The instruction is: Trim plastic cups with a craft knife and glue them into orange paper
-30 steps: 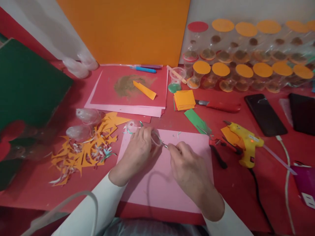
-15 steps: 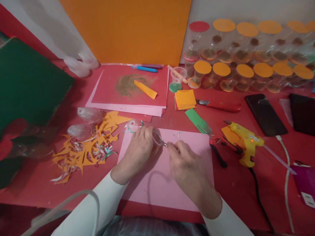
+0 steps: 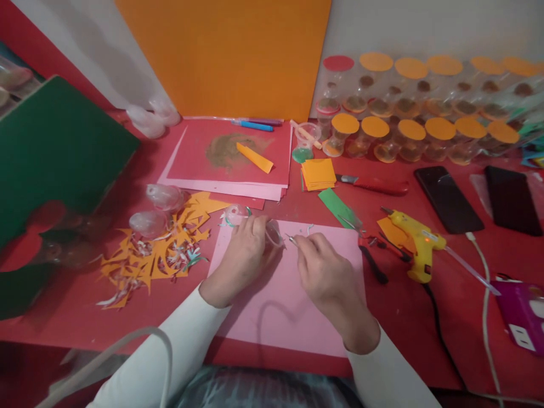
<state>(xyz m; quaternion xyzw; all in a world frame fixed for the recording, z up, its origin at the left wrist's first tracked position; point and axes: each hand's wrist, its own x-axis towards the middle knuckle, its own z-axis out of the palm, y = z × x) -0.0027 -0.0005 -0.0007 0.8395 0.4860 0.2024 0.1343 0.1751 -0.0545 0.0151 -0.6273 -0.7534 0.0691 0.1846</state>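
Note:
My left hand (image 3: 242, 258) is closed around a clear plastic bottle piece (image 3: 274, 233), its round open rim facing right. In my right hand (image 3: 325, 269) is a slim metal-tipped tool (image 3: 291, 239), pinched with its point to the left, a little apart from the rim. Most of the tool is hidden by my fingers, so its exact kind does not show. Both hands are over a pink sheet (image 3: 293, 320). Just behind my left hand lies another clear plastic piece (image 3: 234, 214) with a green strip by it.
Orange paper scraps (image 3: 148, 258) and clear bottle pieces (image 3: 148, 223) lie left. At right are a yellow glue gun (image 3: 419, 241), pliers (image 3: 372, 263), a red-handled knife (image 3: 378, 185) and phones (image 3: 448, 198). Rows of orange-topped plastic hourglass shapes (image 3: 374, 127) stand behind; a green board (image 3: 55, 147) leans left.
The metal tip has drawn back to the right, away from the plastic piece's rim. My left hand keeps its hold. The whole view has shifted slightly.

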